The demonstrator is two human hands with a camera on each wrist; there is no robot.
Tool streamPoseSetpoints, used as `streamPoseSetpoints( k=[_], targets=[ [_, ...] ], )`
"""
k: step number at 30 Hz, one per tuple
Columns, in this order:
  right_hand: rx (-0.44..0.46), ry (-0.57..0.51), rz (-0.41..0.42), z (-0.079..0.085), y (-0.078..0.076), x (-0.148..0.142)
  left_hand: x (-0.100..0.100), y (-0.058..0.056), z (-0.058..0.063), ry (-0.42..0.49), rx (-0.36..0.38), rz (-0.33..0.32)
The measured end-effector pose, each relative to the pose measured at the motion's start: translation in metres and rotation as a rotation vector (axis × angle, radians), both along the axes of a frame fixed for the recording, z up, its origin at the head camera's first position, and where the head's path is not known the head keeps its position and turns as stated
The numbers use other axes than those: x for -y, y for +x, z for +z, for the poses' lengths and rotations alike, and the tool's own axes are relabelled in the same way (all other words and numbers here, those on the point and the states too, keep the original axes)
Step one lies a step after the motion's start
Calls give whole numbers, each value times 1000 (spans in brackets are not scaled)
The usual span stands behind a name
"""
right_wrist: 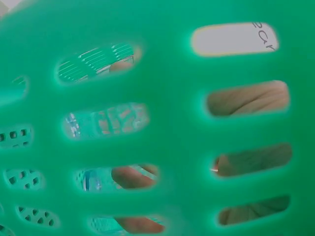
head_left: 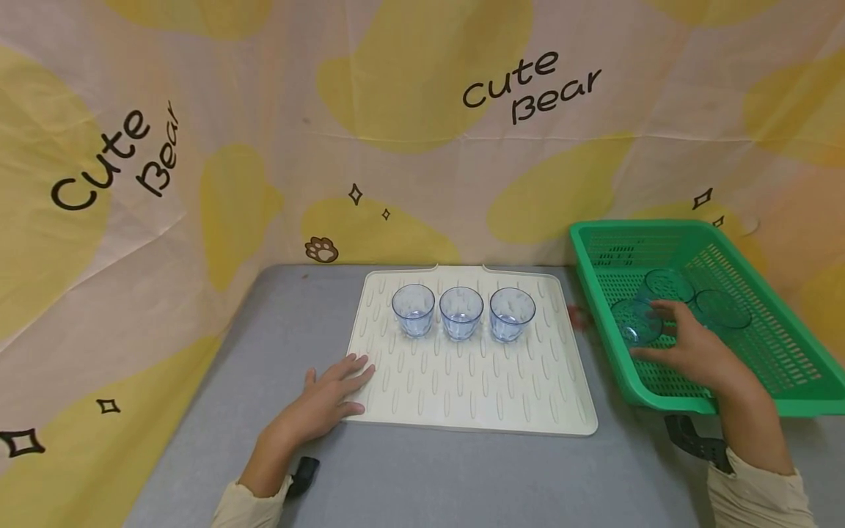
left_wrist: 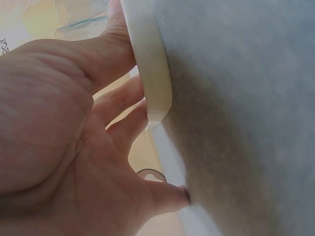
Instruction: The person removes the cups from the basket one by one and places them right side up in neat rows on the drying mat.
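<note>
Three clear bluish glasses, the left one (head_left: 413, 312), the middle one (head_left: 461, 314) and the right one (head_left: 511, 315), stand upright in a row on a ribbed cream draining mat (head_left: 462, 396). My left hand (head_left: 323, 400) rests with spread fingers on the mat's left front edge; its thumb lies over the rim (left_wrist: 147, 64) in the left wrist view. My right hand (head_left: 700, 352) reaches into a green basket (head_left: 650, 396), thumb and fingers apart about a glass (head_left: 634, 326). Basket slots show parts of its fingers (right_wrist: 135, 177) in the right wrist view; firm contact is hidden.
Two more glasses, one farther back (head_left: 667, 282) and one to the right (head_left: 722, 312), are in the basket. The grey table (head_left: 436, 477) carries mat and basket. A patterned cloth (head_left: 409, 147) hangs close behind and along the left.
</note>
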State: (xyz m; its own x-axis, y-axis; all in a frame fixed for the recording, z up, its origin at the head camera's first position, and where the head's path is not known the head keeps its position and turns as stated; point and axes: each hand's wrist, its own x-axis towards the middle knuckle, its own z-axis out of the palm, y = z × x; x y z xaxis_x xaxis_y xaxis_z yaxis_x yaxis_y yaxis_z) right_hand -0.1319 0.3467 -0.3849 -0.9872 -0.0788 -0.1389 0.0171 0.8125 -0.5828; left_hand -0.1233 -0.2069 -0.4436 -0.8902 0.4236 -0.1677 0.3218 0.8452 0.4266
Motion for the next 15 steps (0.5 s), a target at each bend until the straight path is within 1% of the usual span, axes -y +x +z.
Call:
streamPoseSetpoints(
  k=[7,11,15],
  targets=[
    [-58,73,93,-2,-5,-2,0,-1,0,6,3,-1],
    [-20,65,114,-3,-4,-2,0,0,1,10,6,3],
    [17,77,106,-3,-3,-3,-1,0,1,13,5,6]
  ],
)
